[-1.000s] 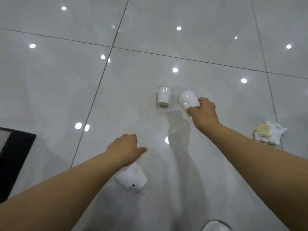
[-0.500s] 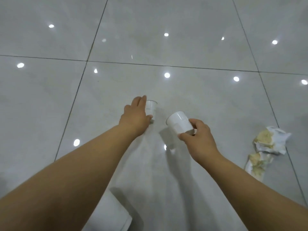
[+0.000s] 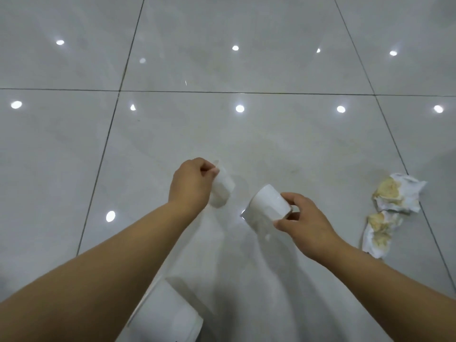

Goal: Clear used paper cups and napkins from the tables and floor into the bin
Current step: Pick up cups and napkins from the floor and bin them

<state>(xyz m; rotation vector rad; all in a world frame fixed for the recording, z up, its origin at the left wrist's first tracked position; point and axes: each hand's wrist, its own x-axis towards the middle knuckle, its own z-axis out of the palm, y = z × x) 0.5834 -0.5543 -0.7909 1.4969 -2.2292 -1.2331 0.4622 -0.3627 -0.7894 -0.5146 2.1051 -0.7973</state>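
The person leans over a glossy pale tiled floor (image 3: 271, 134), both bare arms stretched out over one large tile. The left hand (image 3: 195, 183) has its fingers curled round a small white paper cup, the left cup (image 3: 222, 191), and grips it near the middle of that tile. The left cup is tilted and blurred, and I cannot tell whether it touches the floor.

Just to the right, the right hand (image 3: 306, 225) pinches another white paper cup, the right cup (image 3: 267, 204), between thumb and fingers at one end. It lies nearly on its side in the air, its free end pointing toward the left cup, the two near each other but apart. Its faint reflection shows on the tile below.

A third cup (image 3: 167, 317), also white, sits close to the person beneath the left forearm, partly hidden by the arm and cut off at the bottom of the view.

By the seam along the tile's right edge lie two crumpled white napkins stained yellow. The upper napkin (image 3: 399, 193) reaches the seam; the lower napkin (image 3: 378, 233) lies just beside it, nearer the person, and close to the right forearm. Both rest on the floor, well apart from the cups.

Round ceiling lights gleam in the tiles.
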